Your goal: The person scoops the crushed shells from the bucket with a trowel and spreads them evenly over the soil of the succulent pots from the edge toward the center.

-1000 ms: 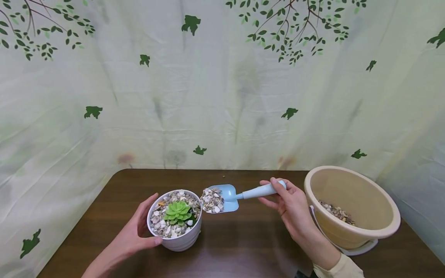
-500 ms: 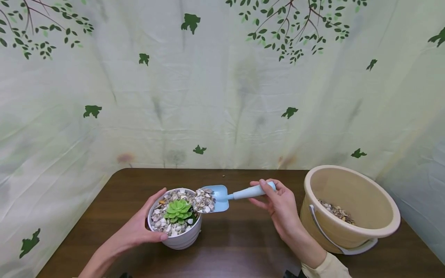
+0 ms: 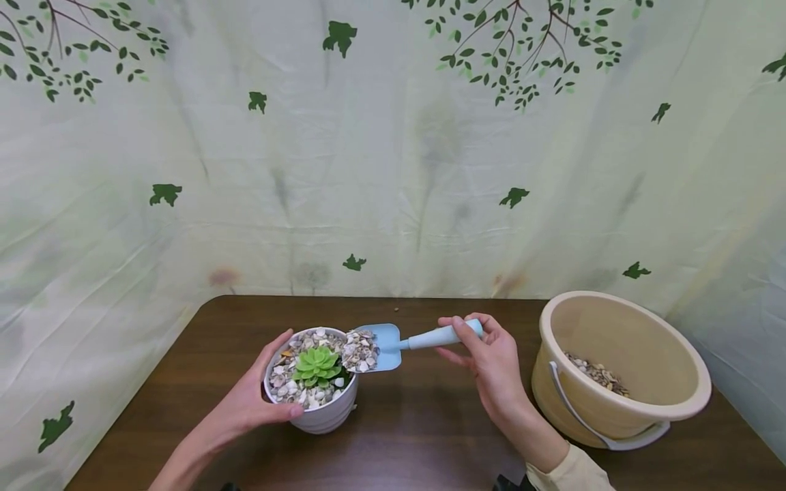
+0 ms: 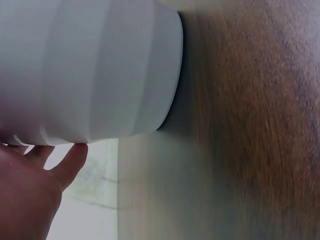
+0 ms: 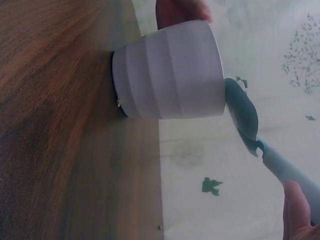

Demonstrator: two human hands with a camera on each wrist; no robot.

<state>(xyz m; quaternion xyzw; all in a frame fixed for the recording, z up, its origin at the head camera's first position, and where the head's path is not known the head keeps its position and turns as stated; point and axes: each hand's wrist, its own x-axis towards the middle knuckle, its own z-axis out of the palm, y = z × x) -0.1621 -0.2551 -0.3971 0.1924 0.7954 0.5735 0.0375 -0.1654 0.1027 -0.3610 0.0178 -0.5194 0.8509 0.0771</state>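
A white ribbed flower pot [image 3: 325, 414] stands on the table, holding a green succulent [image 3: 317, 366] ringed by pale stone chips. My left hand [image 3: 254, 395] grips the pot from its left side, thumb at the near side and fingers behind the rim. In my right hand [image 3: 494, 365] is the handle of a light blue trowel [image 3: 387, 346], pinched between thumb and fingers. The trowel's blade carries a heap of stone chips [image 3: 359, 352], and its tip reaches over the pot's right rim. From the right wrist view, the trowel [image 5: 243, 112] slants down to the rim of the upright pot [image 5: 185, 70].
A beige bucket [image 3: 546, 395] with a grey handle stands at the right of the brown table [image 3: 405, 450], with stone chips [image 3: 597, 375] on its bottom. Behind the table hangs a pale leaf-printed curtain [image 3: 393, 150]. A small crumb [image 3: 396, 309] lies near the back edge.
My right hand has moved left with the trowel, bringing its loaded tip from beside the pot to over the rim. My left hand has shifted slightly right along the pot.
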